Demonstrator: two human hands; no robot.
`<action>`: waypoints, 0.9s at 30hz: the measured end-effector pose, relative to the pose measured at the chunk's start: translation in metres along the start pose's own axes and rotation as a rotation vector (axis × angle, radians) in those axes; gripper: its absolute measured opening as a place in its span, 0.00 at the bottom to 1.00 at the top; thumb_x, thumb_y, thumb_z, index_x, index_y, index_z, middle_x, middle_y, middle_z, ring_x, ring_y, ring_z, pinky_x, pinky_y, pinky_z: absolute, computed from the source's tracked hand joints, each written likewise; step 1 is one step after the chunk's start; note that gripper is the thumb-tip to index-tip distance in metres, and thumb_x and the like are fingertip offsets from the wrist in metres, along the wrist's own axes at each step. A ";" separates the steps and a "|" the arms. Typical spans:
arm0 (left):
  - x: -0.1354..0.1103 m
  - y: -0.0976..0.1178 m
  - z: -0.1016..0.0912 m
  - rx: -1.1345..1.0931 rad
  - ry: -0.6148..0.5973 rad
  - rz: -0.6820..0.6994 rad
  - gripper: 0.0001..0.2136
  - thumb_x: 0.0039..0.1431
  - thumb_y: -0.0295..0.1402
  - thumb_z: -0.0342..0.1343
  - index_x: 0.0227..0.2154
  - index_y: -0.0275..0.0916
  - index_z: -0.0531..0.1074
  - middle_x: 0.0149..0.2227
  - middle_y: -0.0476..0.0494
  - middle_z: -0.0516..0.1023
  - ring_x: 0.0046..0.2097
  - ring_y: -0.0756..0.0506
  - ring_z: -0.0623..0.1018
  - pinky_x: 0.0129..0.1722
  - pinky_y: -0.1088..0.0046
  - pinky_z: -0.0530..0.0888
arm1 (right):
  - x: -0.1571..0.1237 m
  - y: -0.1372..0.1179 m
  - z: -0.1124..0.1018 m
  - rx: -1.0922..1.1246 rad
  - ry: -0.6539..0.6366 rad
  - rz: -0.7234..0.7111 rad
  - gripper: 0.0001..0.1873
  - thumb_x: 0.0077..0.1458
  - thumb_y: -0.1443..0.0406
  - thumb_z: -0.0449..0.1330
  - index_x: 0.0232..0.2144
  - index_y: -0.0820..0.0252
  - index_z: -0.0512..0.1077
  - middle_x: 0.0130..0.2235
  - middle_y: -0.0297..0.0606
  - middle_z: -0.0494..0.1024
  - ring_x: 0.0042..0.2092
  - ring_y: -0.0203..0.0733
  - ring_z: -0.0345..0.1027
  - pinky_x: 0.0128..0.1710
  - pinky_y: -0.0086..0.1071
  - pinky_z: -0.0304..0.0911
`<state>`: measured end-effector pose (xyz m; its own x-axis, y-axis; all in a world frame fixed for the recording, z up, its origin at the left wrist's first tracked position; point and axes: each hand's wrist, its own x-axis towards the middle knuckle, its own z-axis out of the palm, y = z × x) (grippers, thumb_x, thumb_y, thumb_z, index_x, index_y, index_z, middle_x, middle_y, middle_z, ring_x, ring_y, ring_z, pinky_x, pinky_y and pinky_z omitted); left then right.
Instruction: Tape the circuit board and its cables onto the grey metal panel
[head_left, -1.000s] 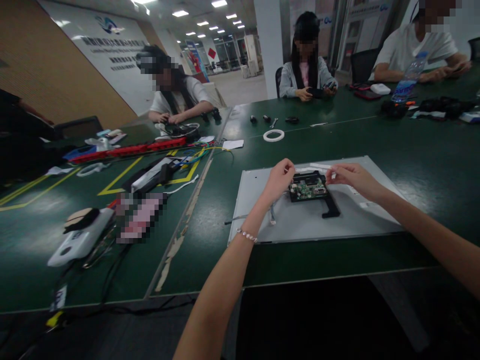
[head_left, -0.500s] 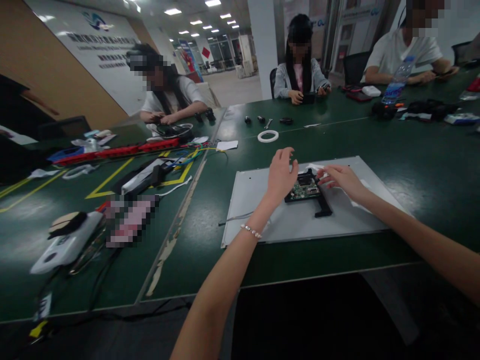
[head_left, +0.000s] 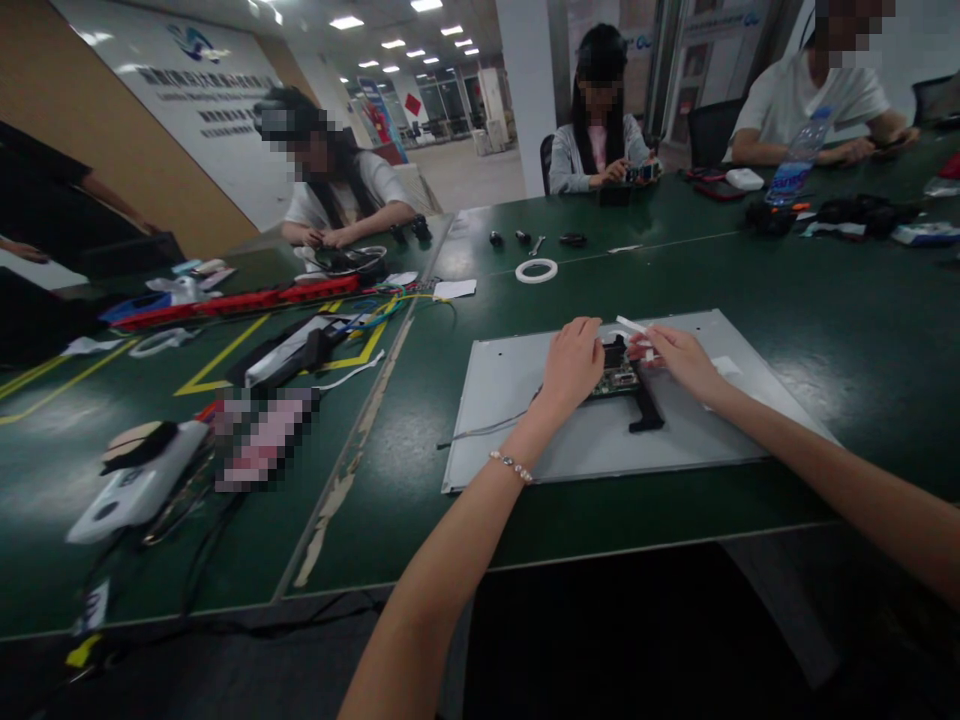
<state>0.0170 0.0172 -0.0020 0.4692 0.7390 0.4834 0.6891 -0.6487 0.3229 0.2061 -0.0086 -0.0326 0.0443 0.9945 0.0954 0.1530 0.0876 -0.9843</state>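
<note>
Holding a slender white strip (head_left: 630,325) in the right hand (head_left: 679,362), clamping the grip on it at the fingertips. Laying the left hand (head_left: 576,355) over the left side of a circuit board (head_left: 621,378) in a black bracket (head_left: 649,416); cannot tell whether apart or together in that grip, with fingertips hidden. All above a pale panel (head_left: 705,430), near the desk's (head_left: 600,520) front edge. Could crease or twist the strip by pulling unevenly; if sticky, could also catch it on the fingers or on itself. Might nudge the board askew by pressing too hard with the left palm. Might snag the thin cable (head_left: 487,430), crossing the panel's left edge, by dragging the forearm over it.
</note>
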 end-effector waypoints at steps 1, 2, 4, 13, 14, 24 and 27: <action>0.000 0.000 0.002 -0.003 -0.009 0.004 0.16 0.63 0.25 0.42 0.51 0.34 0.66 0.53 0.35 0.71 0.55 0.41 0.69 0.55 0.62 0.64 | 0.001 0.002 0.000 -0.024 0.004 0.012 0.27 0.58 0.46 0.52 0.41 0.65 0.71 0.39 0.45 0.75 0.39 0.37 0.71 0.32 0.26 0.66; 0.000 -0.001 0.003 -0.006 -0.020 0.008 0.16 0.63 0.25 0.42 0.52 0.34 0.66 0.53 0.35 0.71 0.55 0.41 0.70 0.55 0.62 0.64 | 0.001 0.004 -0.001 -0.049 0.010 0.017 0.27 0.58 0.46 0.52 0.40 0.65 0.71 0.39 0.44 0.75 0.38 0.37 0.71 0.31 0.25 0.65; 0.000 -0.001 0.006 -0.014 -0.048 0.016 0.15 0.64 0.27 0.42 0.51 0.33 0.66 0.53 0.35 0.72 0.54 0.40 0.70 0.55 0.62 0.64 | 0.002 0.005 -0.002 -0.102 0.025 0.010 0.26 0.59 0.47 0.51 0.40 0.64 0.71 0.38 0.44 0.76 0.36 0.36 0.70 0.29 0.24 0.64; -0.002 -0.005 0.012 0.033 -0.286 0.080 0.20 0.69 0.37 0.36 0.57 0.36 0.62 0.54 0.35 0.73 0.55 0.40 0.72 0.54 0.58 0.64 | 0.003 0.005 -0.003 -0.202 0.056 -0.003 0.25 0.59 0.47 0.50 0.37 0.64 0.71 0.34 0.43 0.76 0.31 0.34 0.68 0.27 0.25 0.62; -0.002 -0.005 0.011 0.031 -0.310 0.087 0.20 0.69 0.37 0.36 0.57 0.37 0.62 0.54 0.36 0.73 0.54 0.40 0.72 0.54 0.58 0.64 | 0.003 0.005 -0.003 -0.207 0.057 0.005 0.24 0.60 0.48 0.50 0.36 0.64 0.71 0.33 0.42 0.76 0.31 0.34 0.68 0.27 0.25 0.61; -0.002 -0.004 0.011 0.045 -0.324 0.086 0.19 0.67 0.41 0.40 0.52 0.35 0.66 0.51 0.33 0.74 0.53 0.37 0.72 0.52 0.56 0.65 | 0.003 0.005 -0.012 -0.405 -0.028 -0.007 0.19 0.60 0.57 0.48 0.35 0.65 0.73 0.28 0.39 0.75 0.26 0.31 0.63 0.25 0.24 0.56; -0.002 -0.004 0.012 0.082 -0.327 0.100 0.19 0.67 0.40 0.40 0.52 0.35 0.67 0.53 0.34 0.72 0.55 0.37 0.71 0.53 0.57 0.65 | 0.004 0.005 -0.016 -0.474 -0.066 0.021 0.19 0.59 0.59 0.48 0.35 0.65 0.75 0.28 0.39 0.75 0.25 0.32 0.63 0.25 0.25 0.55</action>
<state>0.0198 0.0207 -0.0139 0.6798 0.7001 0.2185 0.6665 -0.7141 0.2140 0.2234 -0.0049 -0.0349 -0.0083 0.9986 0.0516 0.5871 0.0466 -0.8082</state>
